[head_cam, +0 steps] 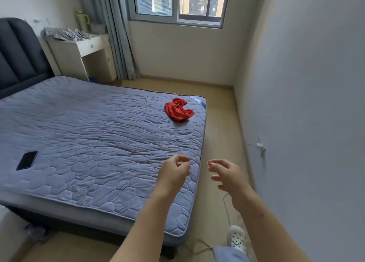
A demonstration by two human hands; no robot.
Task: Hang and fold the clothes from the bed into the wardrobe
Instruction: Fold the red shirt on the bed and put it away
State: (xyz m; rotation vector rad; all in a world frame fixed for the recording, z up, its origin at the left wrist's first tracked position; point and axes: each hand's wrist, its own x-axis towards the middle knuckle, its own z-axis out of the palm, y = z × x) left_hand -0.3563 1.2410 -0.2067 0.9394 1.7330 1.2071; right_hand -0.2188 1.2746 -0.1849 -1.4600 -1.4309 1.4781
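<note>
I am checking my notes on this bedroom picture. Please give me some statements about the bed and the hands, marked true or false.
1. A red garment lies on the bed near its far right corner. True.
2. The left hand holds the red garment. False: it holds nothing and is well apart from it.
3. A black phone lies on the bed. True.
4. The right hand grips the black phone. False: it is empty, and the phone lies far to the left.

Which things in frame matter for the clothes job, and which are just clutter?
Job: red garment, bed.
Lying about: phone on the bed, jug and grey heap on the desk, wall charger.
</note>
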